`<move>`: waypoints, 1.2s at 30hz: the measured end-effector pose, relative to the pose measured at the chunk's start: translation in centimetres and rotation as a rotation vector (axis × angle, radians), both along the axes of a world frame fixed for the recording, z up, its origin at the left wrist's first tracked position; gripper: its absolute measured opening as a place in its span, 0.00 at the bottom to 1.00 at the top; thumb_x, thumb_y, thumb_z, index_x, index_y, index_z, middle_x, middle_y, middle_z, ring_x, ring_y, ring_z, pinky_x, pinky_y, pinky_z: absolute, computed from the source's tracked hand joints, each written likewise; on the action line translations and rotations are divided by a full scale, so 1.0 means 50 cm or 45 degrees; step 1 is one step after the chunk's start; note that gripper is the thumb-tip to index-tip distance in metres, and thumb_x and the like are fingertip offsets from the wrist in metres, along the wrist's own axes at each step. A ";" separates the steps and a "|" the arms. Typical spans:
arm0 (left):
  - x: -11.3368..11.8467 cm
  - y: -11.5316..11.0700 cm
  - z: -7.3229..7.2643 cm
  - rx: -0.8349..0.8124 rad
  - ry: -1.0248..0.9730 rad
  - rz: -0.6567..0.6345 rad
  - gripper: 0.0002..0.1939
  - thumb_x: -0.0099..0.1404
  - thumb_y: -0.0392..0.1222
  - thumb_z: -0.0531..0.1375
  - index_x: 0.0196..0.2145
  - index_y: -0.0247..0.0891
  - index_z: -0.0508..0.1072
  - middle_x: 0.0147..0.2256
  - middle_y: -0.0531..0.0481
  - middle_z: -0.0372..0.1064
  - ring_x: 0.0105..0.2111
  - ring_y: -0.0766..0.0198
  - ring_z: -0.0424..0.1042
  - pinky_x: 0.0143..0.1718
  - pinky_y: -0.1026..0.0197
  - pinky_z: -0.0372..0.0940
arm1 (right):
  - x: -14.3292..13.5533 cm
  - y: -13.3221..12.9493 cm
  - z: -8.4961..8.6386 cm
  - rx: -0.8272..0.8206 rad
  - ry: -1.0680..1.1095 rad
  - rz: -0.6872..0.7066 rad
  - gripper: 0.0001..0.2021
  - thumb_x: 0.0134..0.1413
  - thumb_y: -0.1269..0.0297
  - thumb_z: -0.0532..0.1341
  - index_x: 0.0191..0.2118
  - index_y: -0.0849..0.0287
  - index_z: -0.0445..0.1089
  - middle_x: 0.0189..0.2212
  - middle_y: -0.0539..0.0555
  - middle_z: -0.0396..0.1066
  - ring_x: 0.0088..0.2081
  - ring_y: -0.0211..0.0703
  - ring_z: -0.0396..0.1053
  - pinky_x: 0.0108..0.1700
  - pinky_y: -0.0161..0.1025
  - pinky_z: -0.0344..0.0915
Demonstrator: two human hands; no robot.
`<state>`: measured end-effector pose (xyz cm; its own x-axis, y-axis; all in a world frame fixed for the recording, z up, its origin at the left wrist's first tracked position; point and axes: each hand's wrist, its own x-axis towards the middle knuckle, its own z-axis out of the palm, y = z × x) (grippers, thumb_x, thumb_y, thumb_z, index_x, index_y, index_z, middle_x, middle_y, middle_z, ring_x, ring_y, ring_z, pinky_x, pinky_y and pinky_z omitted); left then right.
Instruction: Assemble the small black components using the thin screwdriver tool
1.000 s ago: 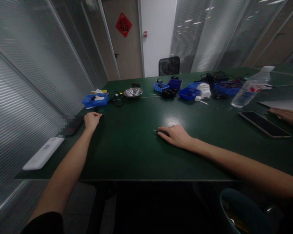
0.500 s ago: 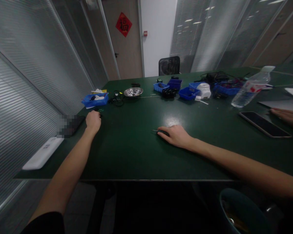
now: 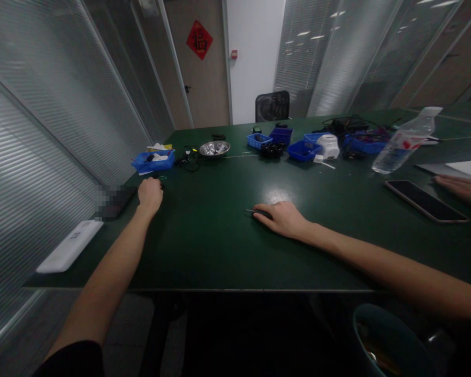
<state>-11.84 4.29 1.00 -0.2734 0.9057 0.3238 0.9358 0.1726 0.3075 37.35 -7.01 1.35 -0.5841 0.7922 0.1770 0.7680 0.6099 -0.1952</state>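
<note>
On the left, my left hand (image 3: 150,196) is closed, knuckles up, at the table's left side. Something dark and a bit of green show just beyond its fingers, but what it grips is hidden. My right hand (image 3: 284,219) rests low on the table near the middle, fingers wrapped round the dark handle of a small screwdriver (image 3: 262,213). The screwdriver's thin metal shaft points left, roughly level with the tabletop. Beyond my left hand stands a blue basket (image 3: 155,163) with white and yellow items in it.
On the green table (image 3: 204,251) are a steel bowl (image 3: 214,150), blue trays (image 3: 303,152), a tilted water bottle (image 3: 404,141), a phone (image 3: 426,201) and a white case (image 3: 70,247). Another person's hand (image 3: 463,189) lies at the right edge. A bin (image 3: 392,335) stands below.
Both my hands stay where they were. At the far right, the white sheet by the other person's hand now lies nearer, over the grey surface.
</note>
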 end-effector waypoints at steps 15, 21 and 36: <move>-0.013 0.008 -0.013 -0.047 0.457 0.105 0.17 0.70 0.42 0.55 0.44 0.31 0.82 0.47 0.24 0.75 0.50 0.32 0.73 0.50 0.39 0.65 | -0.002 0.000 -0.001 0.023 -0.016 -0.007 0.25 0.76 0.47 0.51 0.61 0.55 0.75 0.35 0.57 0.81 0.31 0.46 0.75 0.35 0.39 0.61; -0.036 0.013 -0.018 -0.048 0.427 0.120 0.15 0.69 0.39 0.57 0.44 0.31 0.81 0.47 0.24 0.76 0.51 0.31 0.72 0.51 0.39 0.64 | -0.001 0.002 -0.004 0.026 -0.027 -0.013 0.25 0.76 0.47 0.51 0.62 0.54 0.75 0.35 0.56 0.81 0.31 0.46 0.75 0.35 0.39 0.61; 0.035 0.002 -0.009 0.012 -0.083 -0.331 0.08 0.66 0.45 0.66 0.41 0.39 0.80 0.42 0.43 0.79 0.45 0.50 0.77 0.49 0.53 0.69 | 0.001 0.004 -0.006 0.020 -0.039 -0.008 0.25 0.76 0.46 0.51 0.63 0.54 0.74 0.36 0.56 0.82 0.32 0.45 0.75 0.35 0.39 0.61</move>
